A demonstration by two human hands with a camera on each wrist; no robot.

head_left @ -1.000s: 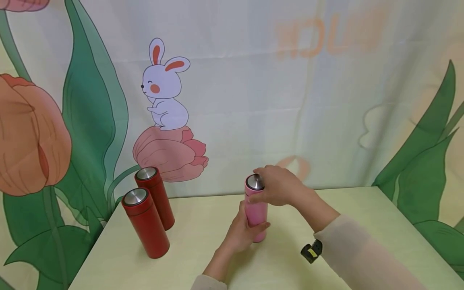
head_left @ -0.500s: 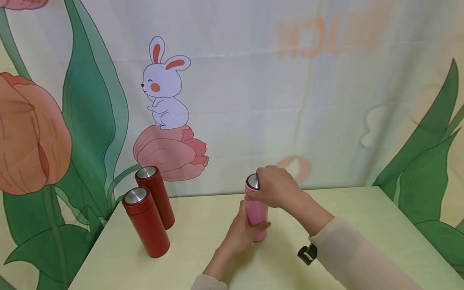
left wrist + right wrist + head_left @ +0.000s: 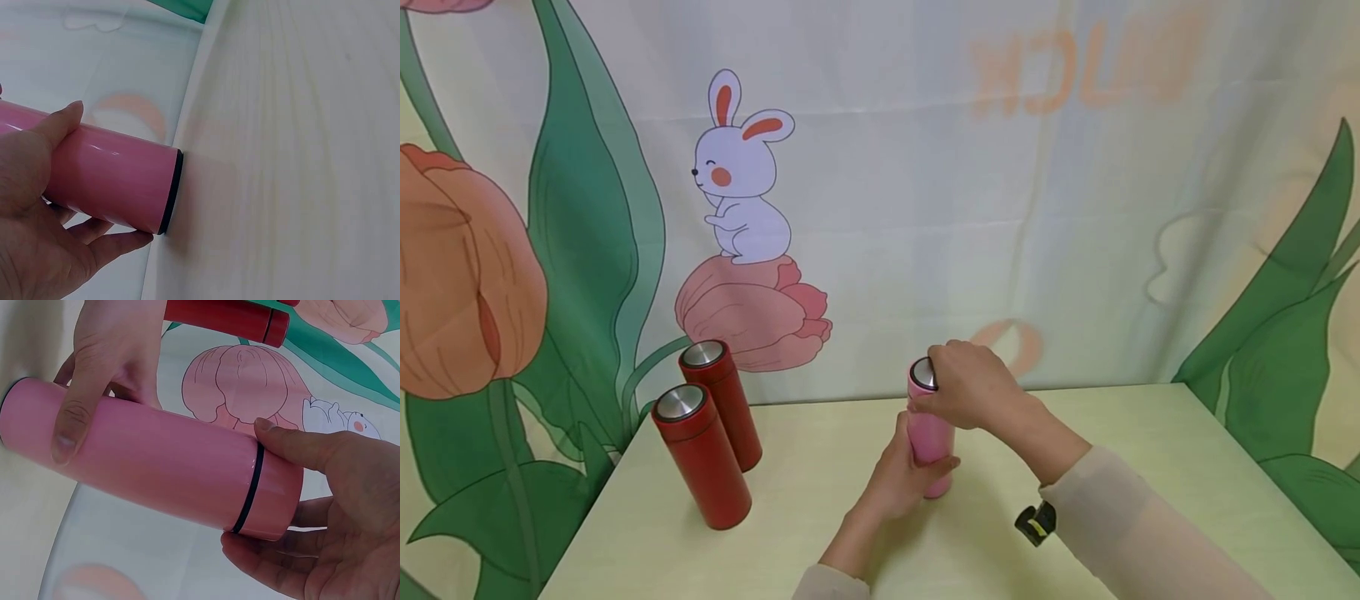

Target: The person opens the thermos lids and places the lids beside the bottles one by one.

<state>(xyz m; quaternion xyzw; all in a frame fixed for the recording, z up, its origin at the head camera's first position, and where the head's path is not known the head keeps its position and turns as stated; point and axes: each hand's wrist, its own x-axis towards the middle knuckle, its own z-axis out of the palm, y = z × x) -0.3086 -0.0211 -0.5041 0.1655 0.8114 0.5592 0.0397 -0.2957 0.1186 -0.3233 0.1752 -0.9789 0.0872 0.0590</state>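
Note:
A pink thermos (image 3: 929,440) stands upright on the table, with a shiny metal disc on top. My left hand (image 3: 895,477) grips its lower body from the left, thumb across the near side. Above it, my right hand (image 3: 976,385) holds the thermos's cap (image 3: 275,497) from the right, fingers and thumb around it. A dark ring shows between cap and body in the right wrist view. In the left wrist view, the black base of the pink thermos (image 3: 125,169) meets the tabletop.
Two red thermoses with metal-topped lids stand at the table's left, a nearer one (image 3: 709,467) and one behind (image 3: 736,417). A printed curtain (image 3: 880,250) hangs behind the pale table (image 3: 820,467). A black device (image 3: 1036,523) shows below the right sleeve.
The right hand has turned slightly around the cap, covering more of its metal top, and the right forearm has shifted a little left. The left hand and pink thermos stay in place.

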